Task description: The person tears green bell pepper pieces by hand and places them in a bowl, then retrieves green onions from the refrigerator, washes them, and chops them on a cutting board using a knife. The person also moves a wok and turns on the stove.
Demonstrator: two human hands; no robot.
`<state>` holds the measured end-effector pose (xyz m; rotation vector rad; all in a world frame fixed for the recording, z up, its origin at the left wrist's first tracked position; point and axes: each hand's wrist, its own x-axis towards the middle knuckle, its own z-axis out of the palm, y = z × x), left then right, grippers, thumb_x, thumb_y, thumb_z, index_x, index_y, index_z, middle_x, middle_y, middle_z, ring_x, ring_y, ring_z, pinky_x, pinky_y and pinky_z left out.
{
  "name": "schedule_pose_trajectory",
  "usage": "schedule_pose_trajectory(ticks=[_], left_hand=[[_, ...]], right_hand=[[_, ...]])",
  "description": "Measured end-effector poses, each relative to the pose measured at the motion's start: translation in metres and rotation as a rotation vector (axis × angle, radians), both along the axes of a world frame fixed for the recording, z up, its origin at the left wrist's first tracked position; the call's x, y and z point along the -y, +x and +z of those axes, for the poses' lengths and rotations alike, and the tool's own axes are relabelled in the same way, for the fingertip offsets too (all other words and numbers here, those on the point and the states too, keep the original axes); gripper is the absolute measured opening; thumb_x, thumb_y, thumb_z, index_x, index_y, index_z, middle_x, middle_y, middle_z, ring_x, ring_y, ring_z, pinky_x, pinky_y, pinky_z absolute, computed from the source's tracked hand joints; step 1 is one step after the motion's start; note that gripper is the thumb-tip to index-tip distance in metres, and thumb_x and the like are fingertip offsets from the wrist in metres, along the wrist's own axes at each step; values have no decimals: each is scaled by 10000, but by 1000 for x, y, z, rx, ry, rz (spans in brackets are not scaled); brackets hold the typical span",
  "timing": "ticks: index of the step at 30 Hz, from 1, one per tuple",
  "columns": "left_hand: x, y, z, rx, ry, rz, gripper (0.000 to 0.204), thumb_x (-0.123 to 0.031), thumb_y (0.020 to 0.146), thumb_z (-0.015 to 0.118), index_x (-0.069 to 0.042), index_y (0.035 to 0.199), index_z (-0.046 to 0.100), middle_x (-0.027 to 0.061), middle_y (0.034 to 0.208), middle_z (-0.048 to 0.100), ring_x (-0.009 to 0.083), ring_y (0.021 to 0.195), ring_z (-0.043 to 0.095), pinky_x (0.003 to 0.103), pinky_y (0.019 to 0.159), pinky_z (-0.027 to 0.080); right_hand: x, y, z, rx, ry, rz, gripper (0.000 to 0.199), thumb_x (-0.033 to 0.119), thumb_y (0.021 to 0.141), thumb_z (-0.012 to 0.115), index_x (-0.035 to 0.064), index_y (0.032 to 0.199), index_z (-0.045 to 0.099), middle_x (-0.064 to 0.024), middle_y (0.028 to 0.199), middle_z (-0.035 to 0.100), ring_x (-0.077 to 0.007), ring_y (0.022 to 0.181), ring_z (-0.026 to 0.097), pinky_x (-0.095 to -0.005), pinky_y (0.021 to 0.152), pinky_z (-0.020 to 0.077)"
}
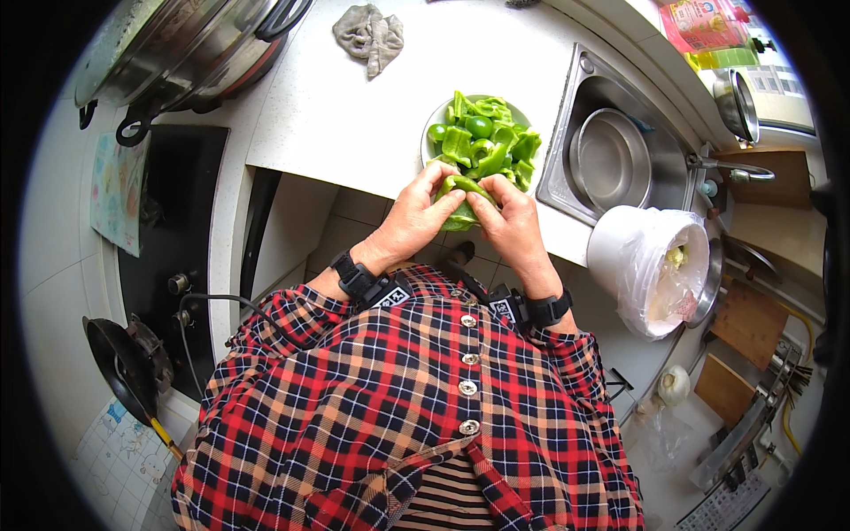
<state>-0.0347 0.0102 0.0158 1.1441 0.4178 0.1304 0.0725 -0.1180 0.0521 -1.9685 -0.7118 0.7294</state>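
Between my two hands is a piece of green pepper (458,215), held just in front of the counter's near edge. My left hand (409,217) pinches it from the left, thumb and fingers closed. From the right, my right hand (513,221) grips the same piece with its thumb pressed against it. Right beyond my fingers stands a round, pale bowl (427,140) heaped with torn green pepper pieces (487,155). Some small round green ones lie among them. My fingers partly hide the held piece and the bowl's near side.
A sink (567,133) with a metal basin (611,159) is at the right. Nearer stands a white bin (615,248) lined with a clear bag. A grey cloth (372,40) lies on the counter. A steamer pot (186,53) and a black wok (119,367) are at the left.
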Motion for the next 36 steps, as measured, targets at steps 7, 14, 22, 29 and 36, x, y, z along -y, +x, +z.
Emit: schedule_pose_trajectory(ticks=[7,14,22,29,36], left_hand=[[-4,-5,0,-111,-215,-181,190,-148,1010,503,-37,1163,528,27,964,598,103,792,600,275,680,538],[-7,-1,0,-139,-844,-170,210,-177,994,539,-26,1140,538,50,906,581,138,744,598,265,633,528],[-15,2,19,-199,-397,-245,268,-69,946,546,-45,1206,488,66,992,584,122,771,604,237,653,532],[-7,5,15,-40,364,-144,339,-69,813,658,-29,1093,470,134,966,650,172,748,627,317,700,517],[-9,-4,24,-114,-18,-255,155,-84,919,607,-70,1041,512,9,903,587,50,690,555,193,618,465]], right_hand=[[13,7,-7,-387,83,12,120,133,918,640,22,954,610,10,729,616,-50,579,505,-219,494,386],[23,10,-18,-970,318,-165,125,167,953,623,57,1007,599,-23,804,619,-68,537,504,-193,462,397],[29,27,-3,-840,467,-330,106,166,942,570,60,940,574,-96,838,612,-179,615,569,-279,562,462],[20,26,23,32,26,145,235,126,826,738,10,1003,636,-2,752,642,-81,598,551,-228,531,418],[16,12,16,-302,75,109,143,111,879,678,14,981,654,17,734,629,-40,608,547,-211,504,400]])
